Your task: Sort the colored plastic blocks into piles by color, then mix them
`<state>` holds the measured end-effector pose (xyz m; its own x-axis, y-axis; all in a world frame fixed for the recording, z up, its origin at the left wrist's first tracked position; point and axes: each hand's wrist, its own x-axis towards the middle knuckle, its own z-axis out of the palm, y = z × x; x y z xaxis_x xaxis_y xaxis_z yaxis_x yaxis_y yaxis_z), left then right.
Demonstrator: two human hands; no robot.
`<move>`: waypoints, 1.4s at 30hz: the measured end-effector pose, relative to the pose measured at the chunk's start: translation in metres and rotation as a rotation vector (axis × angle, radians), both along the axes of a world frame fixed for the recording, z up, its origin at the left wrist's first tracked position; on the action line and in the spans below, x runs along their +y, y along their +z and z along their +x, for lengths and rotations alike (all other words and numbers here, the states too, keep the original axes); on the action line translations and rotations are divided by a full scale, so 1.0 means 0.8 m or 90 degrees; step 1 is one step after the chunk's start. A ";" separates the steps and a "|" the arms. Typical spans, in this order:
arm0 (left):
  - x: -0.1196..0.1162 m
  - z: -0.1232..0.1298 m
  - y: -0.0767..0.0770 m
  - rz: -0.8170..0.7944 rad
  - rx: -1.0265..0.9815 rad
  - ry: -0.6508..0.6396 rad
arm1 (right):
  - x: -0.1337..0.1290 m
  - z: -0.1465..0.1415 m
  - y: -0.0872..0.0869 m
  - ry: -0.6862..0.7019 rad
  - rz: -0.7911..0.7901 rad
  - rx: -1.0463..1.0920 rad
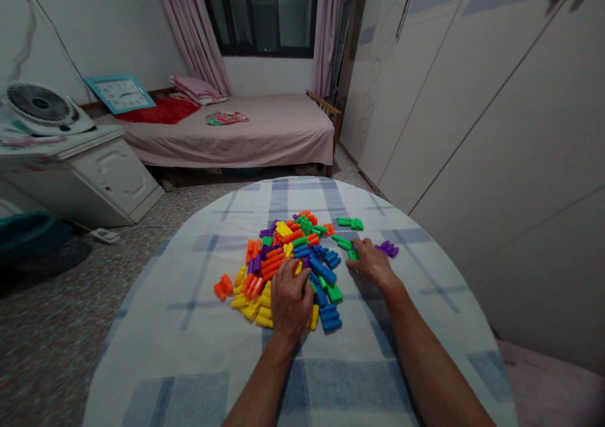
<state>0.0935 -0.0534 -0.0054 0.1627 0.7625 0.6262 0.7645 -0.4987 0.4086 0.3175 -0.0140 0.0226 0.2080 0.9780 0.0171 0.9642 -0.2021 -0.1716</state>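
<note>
A heap of interlocking plastic blocks (283, 257) in orange, yellow, blue, green and purple lies on a round table under a white cloth with blue checks (189, 364). My left hand (290, 301) rests palm down on the near part of the heap, among yellow and blue blocks. Whether it holds a block is hidden. My right hand (371, 262) lies on the cloth to the right of the heap, its fingertips at a green block (352, 255). Just beyond it is a purple block cluster (387, 248), and a green pair (350, 223) lies farther back.
A single bed (246, 137) stands beyond the table, with a window behind it. A white cabinet (94, 181) holding a fan (40, 105) stands at the left. Tall white wardrobe doors (496, 130) line the right side.
</note>
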 end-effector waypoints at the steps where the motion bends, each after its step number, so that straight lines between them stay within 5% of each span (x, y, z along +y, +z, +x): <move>1: 0.000 0.000 0.000 0.001 -0.001 0.000 | 0.002 -0.001 -0.004 -0.012 0.037 -0.001; 7: 0.000 0.000 -0.001 0.000 0.000 0.003 | 0.014 -0.007 -0.016 -0.067 0.268 -0.009; 14: 0.000 0.000 0.001 -0.003 -0.008 -0.001 | 0.023 -0.027 -0.027 0.121 0.202 0.132; 23: 0.000 0.000 -0.001 0.006 -0.003 0.003 | 0.022 -0.005 -0.024 -0.032 0.286 0.033; 31: 0.001 0.000 -0.001 0.003 0.005 0.006 | 0.034 -0.016 -0.022 0.136 0.179 -0.038; 42: 0.001 0.000 0.000 -0.010 -0.003 0.002 | 0.045 0.003 -0.017 -0.010 0.173 -0.068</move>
